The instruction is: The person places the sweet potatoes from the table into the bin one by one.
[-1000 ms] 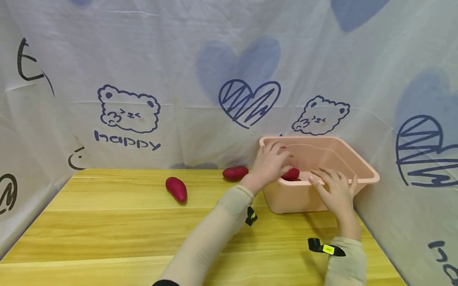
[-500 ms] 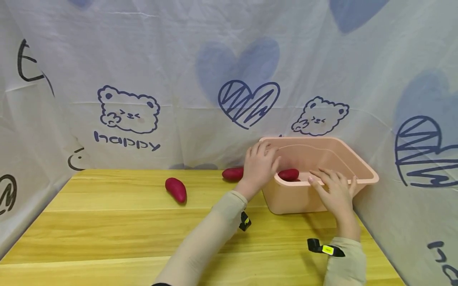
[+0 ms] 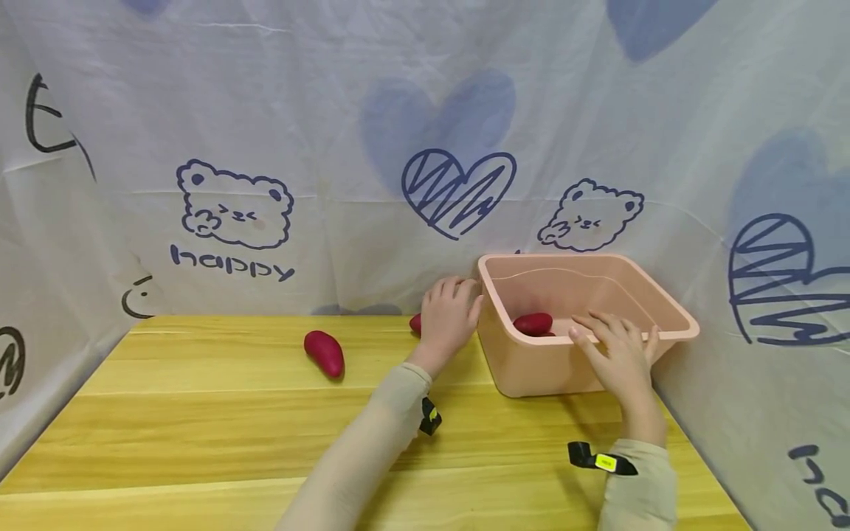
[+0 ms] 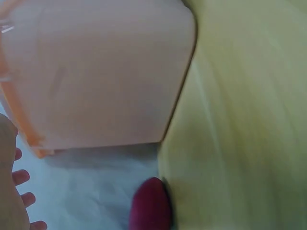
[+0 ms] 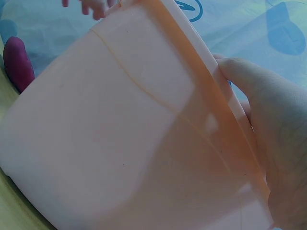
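Note:
My left hand (image 3: 448, 317), its fingers spread and loosely bent, hovers above a dark red sweet potato (image 3: 415, 323) at the back of the table. It covers most of that sweet potato in the head view; in the left wrist view the sweet potato (image 4: 151, 207) lies apart from the fingertips. My right hand (image 3: 622, 358) grips the front rim of a pink plastic bin (image 3: 541, 369), fingers bent over the edge. Inside the bin lies another sweet potato (image 3: 533, 323), with a bit of red showing beneath it.
One more sweet potato (image 3: 325, 354) lies on the wooden table (image 3: 219, 435), left of my left hand. A printed white cloth (image 3: 345, 147) hangs behind the table and along both sides. The bin stands close to the cloth at the right.
My left hand has come out of the bin and moved left, past its rim, to above the back sweet potato. My right hand stays at the rim.

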Demonstrator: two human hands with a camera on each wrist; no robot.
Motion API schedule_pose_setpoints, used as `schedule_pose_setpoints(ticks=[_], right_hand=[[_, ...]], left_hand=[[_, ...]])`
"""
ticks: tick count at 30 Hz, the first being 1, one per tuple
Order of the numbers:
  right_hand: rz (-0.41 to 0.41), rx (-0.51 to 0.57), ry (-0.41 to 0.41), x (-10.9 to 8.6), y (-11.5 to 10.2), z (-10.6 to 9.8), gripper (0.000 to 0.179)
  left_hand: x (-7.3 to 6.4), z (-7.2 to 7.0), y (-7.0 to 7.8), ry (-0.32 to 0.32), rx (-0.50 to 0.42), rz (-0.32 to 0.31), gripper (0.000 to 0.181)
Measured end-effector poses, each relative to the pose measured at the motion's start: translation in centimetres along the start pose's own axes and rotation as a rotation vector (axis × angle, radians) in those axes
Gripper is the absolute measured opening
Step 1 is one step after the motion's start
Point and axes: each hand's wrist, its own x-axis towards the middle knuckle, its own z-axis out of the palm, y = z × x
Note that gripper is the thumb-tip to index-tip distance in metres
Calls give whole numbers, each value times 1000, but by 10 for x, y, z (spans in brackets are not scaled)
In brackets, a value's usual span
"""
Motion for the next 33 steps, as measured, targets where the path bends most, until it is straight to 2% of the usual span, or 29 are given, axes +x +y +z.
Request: schedule_pose_setpoints(ticks=[4,8,18,29,33], right_hand=[[-1,7,8,1,0,1,50],[-5,3,16,1,1,2,50],[-4,0,21,1,1,3,50],[0,6,16,0,1,3,50],[2,4,13,0,1,2,50]], left_hand=[[-5,6,-8,-69,17,-29,38],[-9,11,-15,-170,8,-66,46],[-20,26,-34,-284,-8,-104,49],[-23,29,-37,-524,48,-122,61],[-22,29,-38,-582,72,-120,64]])
